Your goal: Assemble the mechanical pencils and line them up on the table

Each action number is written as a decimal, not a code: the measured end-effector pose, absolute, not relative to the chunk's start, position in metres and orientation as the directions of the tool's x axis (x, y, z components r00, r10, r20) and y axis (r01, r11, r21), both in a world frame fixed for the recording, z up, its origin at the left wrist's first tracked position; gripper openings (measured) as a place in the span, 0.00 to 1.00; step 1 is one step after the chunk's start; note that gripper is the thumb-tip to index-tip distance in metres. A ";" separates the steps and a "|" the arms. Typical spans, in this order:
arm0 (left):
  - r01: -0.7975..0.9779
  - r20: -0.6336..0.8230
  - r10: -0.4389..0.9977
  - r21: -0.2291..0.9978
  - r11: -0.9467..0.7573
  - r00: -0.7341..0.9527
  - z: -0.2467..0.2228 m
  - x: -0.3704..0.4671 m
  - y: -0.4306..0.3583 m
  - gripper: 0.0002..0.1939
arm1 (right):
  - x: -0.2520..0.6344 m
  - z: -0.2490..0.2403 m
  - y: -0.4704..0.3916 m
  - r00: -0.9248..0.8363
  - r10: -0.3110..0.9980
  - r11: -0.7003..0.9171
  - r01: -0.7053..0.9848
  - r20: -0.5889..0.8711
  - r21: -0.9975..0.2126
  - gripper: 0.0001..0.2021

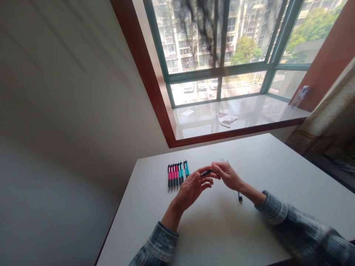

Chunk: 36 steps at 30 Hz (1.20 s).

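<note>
My left hand [191, 187] holds a short black pen part [206, 172] between thumb and fingers, above the white table [216, 229]. At that part's right end, my right hand [226, 176] has its thumb and fingers pinched together. Whether it also grips something smaller there is hidden. Left of my hands lie several click pens in a row, pink-and-black ones [174, 176] and teal-and-black ones [181, 172], tips toward me. Thin clear sticks, perhaps refills [236, 198], stick out beneath my right hand. Beside them is a small black piece [240, 198].
A wall [69, 147] borders the table on the left. Beyond the table, a window sill [255, 111] carries a crumpled cloth [226, 119], a flat white paper [187, 113] and a clear bottle [299, 97]. A curtain [318, 122] hangs at right.
</note>
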<state>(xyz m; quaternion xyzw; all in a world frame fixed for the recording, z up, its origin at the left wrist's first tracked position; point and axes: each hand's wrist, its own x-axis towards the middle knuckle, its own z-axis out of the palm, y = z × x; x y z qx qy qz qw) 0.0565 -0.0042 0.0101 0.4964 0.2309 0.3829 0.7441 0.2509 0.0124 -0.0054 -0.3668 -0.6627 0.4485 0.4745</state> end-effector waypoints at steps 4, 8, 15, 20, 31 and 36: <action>-0.341 0.029 0.826 0.918 0.200 0.564 0.006 0.056 -0.003 0.30 | 0.250 -0.006 0.011 -0.280 0.914 0.319 0.055 0.292 -0.946 0.27; -0.389 0.037 0.822 0.892 0.229 0.569 0.004 0.055 -0.003 0.26 | 0.249 -0.005 0.009 -0.295 0.910 0.320 0.052 0.292 -0.946 0.27; -0.446 0.078 0.812 0.864 0.234 0.578 0.003 0.055 -0.002 0.21 | 0.248 -0.002 0.007 -0.315 0.902 0.318 0.028 0.294 -0.948 0.26; -0.437 0.059 0.829 0.869 0.231 0.556 -0.001 0.054 -0.001 0.22 | 0.248 -0.003 0.007 -0.322 0.902 0.312 0.024 0.288 -0.950 0.25; -0.485 0.060 0.835 0.835 0.258 0.547 -0.002 0.055 -0.001 0.21 | 0.248 -0.006 0.008 -0.326 0.899 0.316 0.018 0.294 -0.949 0.25; -0.538 0.082 0.825 0.792 0.287 0.559 -0.002 0.056 0.000 0.18 | 0.250 -0.006 0.007 -0.330 0.896 0.326 0.038 0.297 -0.944 0.25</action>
